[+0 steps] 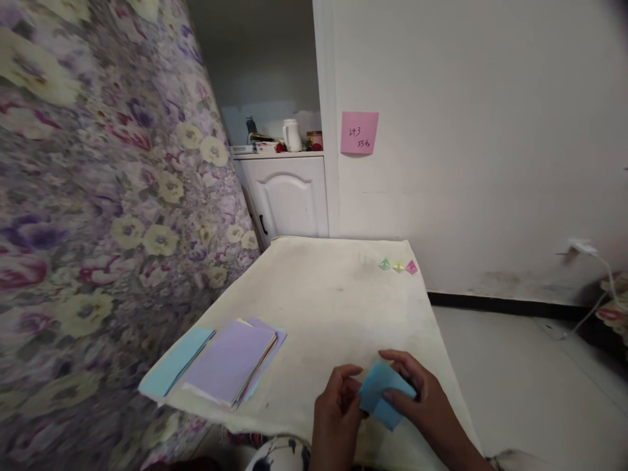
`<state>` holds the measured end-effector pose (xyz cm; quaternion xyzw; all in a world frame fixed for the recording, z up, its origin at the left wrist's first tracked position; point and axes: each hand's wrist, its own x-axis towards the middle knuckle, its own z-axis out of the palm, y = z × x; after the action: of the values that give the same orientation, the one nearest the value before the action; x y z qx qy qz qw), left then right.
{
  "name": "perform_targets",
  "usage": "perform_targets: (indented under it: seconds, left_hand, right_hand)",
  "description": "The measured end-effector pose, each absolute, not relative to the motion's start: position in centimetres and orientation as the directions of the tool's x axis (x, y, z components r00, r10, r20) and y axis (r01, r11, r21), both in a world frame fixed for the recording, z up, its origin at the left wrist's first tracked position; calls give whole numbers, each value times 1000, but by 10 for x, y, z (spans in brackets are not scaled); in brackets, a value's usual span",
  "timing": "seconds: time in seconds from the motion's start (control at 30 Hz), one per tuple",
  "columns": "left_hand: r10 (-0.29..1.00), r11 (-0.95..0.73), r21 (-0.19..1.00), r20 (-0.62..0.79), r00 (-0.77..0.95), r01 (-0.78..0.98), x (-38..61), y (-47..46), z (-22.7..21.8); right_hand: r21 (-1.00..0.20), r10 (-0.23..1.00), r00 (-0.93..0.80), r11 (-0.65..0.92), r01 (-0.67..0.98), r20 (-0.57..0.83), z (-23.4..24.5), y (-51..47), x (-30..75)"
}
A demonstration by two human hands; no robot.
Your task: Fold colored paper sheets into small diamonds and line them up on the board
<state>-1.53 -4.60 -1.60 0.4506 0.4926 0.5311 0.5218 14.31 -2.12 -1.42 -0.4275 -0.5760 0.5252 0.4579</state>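
Observation:
A small folded piece of blue paper (381,391) is held between both hands, just above the near right part of the table. My right hand (426,400) grips it from the right, thumb on its face and fingers behind. At the paper's left edge, my left hand (339,400) pinches with thumb and fingertips. Three small folded paper shapes lie at the table's far right corner: a green one (384,264), a yellow one (398,267) and a pink one (411,267).
A stack of coloured paper topped with purple (233,360) lies at the table's left, beside blue sheets (181,360). The cream-covered table (314,294) reaches the wall, where a pink note (360,133) hangs. A floral curtain (112,196) borders the left; a white cabinet (289,196) stands behind.

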Motion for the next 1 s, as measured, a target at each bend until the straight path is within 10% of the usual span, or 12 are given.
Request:
perform_targets:
  seconds: [0.23, 0.63, 1.0]
  left_hand:
    - [1000, 19, 996, -17, -23, 88, -13, -52, -2]
    - [883, 463, 845, -413, 224, -268, 2, -44, -23]
    - [915, 400, 896, -381, 130, -193, 4, -43, -25]
  right_hand:
    - [-997, 964, -262, -15, 79, -36, -19, -15, 145]
    - [-995, 991, -131, -12, 102, -26, -23, -18, 139]
    - [-985, 994, -111, 21, 169, 2, -24, -18, 139]
